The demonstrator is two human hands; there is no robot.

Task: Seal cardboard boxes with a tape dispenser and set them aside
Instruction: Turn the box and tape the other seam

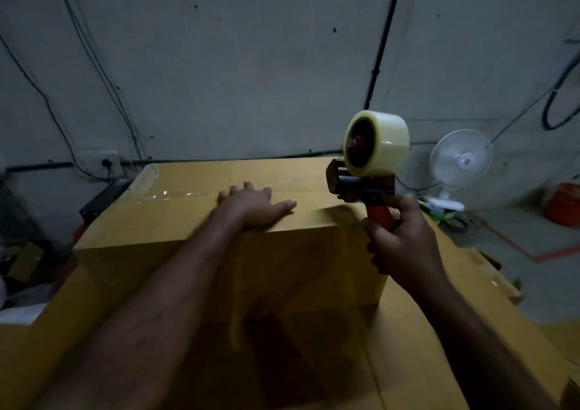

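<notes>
**Left hand flat on box top, dispenser held at right end**

Left hand [254,207]: palm down, fingers straight and spread. It presses flat on top of the large brown cardboard box [219,252], near the front edge, fingertips at the centre seam.

Right hand [405,246]: fingers curled tight round the orange handle of the orange-and-black handheld tape dispenser [361,186]. The roll of clear packing tape [376,142] sits on top of the dispenser.

The dispenser is over the right end of the box top, apart from the left hand. Cannot tell if it touches the cardboard, as that spot is motion-blurred.

A glossy clear tape strip [175,194] runs along the seam from the left hand toward the box's far left corner.

The box rests on a wider flat cardboard surface [423,362]. What carries that is hidden.

Background: grey concrete wall [251,64] with black cables [381,48]. A white desk fan [459,161] stands behind and right of the box. An orange object [565,210] at the right edge is too blurred to identify.
</notes>
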